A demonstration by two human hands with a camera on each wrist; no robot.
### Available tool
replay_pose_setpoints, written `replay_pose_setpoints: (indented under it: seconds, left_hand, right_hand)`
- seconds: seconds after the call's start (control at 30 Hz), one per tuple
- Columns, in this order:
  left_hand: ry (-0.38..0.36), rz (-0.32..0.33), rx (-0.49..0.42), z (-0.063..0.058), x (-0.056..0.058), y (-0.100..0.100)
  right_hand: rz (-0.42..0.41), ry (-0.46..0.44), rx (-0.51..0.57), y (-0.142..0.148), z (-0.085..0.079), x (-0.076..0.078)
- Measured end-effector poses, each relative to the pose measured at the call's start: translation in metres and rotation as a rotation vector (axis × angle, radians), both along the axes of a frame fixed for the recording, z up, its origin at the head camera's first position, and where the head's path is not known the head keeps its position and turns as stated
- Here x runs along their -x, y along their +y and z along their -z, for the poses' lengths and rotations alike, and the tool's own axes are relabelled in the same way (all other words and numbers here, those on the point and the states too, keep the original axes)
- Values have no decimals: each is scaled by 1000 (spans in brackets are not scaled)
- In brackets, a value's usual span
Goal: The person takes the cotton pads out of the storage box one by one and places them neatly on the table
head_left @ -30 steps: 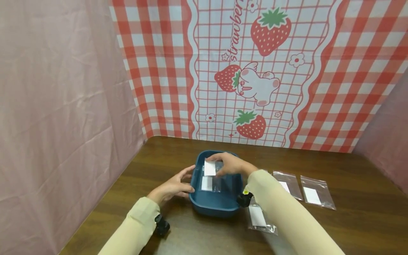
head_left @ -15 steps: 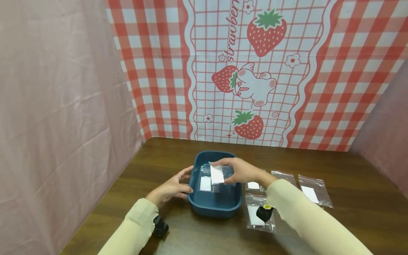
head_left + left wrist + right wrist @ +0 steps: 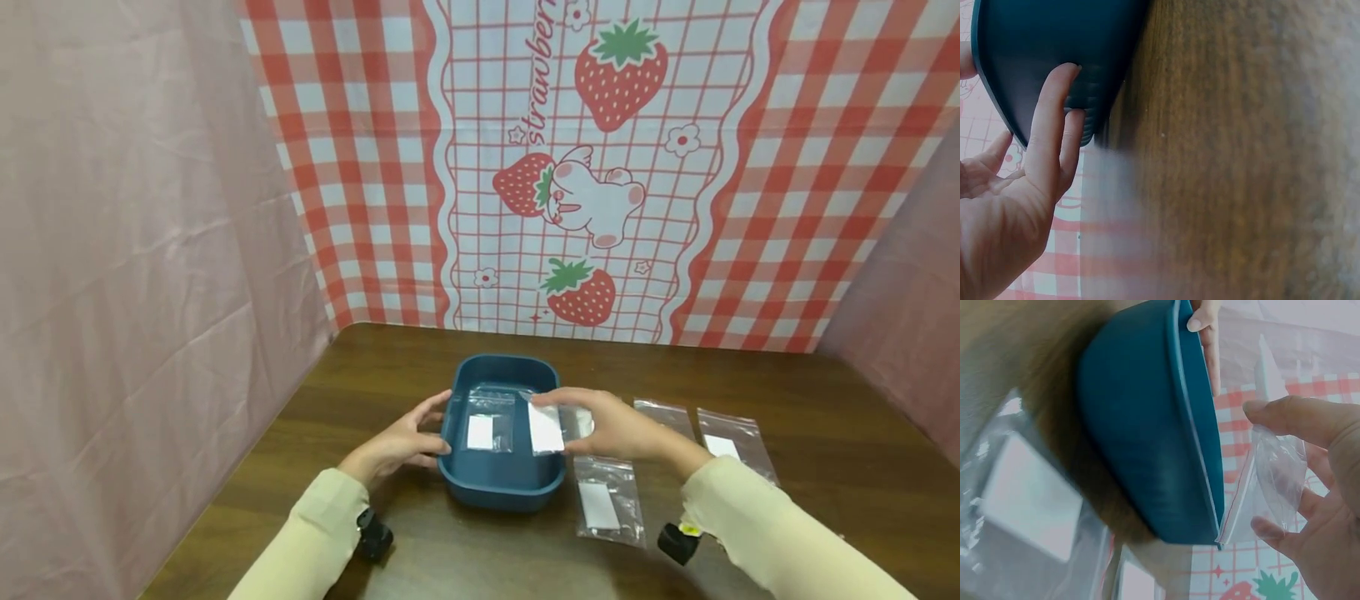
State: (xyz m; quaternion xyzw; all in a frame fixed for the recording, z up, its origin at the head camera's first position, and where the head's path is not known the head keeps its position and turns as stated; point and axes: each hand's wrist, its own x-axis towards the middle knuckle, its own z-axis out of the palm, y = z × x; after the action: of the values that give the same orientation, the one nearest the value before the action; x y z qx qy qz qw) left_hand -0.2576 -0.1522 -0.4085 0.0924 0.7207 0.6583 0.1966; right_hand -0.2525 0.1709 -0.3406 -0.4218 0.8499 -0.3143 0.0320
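Observation:
My right hand (image 3: 618,425) pinches a clear zip bag (image 3: 546,427) with a white card in it, over the right side of a blue plastic bin (image 3: 501,496). In the right wrist view the held bag (image 3: 1275,475) hangs between thumb and fingers, beside the rim. Another zip bag (image 3: 482,432) with a white card lies on the bin's floor, toward the left. Against the bin's left wall rests my left hand (image 3: 405,439), its fingers spread. Seen in the left wrist view, the fingers (image 3: 1047,119) lie nearly straight along the outer wall.
On the brown wooden table (image 3: 480,558), a card bag (image 3: 600,506) lies just right of the bin. Farther right lie a partly hidden bag (image 3: 660,410) and another bag (image 3: 723,448). A checked strawberry cloth (image 3: 390,167) hangs behind, pink curtains at the sides.
My right hand has moved rightward with the held bag, from above the bag in the bin to the bin's right rim. My left hand has stayed at the left wall.

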Motion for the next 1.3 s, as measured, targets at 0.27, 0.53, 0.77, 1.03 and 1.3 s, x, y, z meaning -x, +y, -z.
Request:
replay_pose_setpoints:
  seconds: [0.27, 0.53, 0.77, 1.03, 1.3]
  left_hand:
    - [0, -8, 4, 1, 1, 1]
    - [-6, -18, 10, 1, 0, -1]
    - [-2, -2, 7, 1, 1, -1]
    - [2, 0, 5, 0, 0, -1]
    - [-4, 1, -4, 0, 0, -1]
  right_hand:
    - [64, 80, 23, 36, 18, -20]
    - [34, 143, 83, 75, 43, -37]
    - [18, 165, 57, 109, 59, -48]
    - [15, 189, 0, 140, 73, -50]
    - [-43, 175, -82, 151, 82, -51]
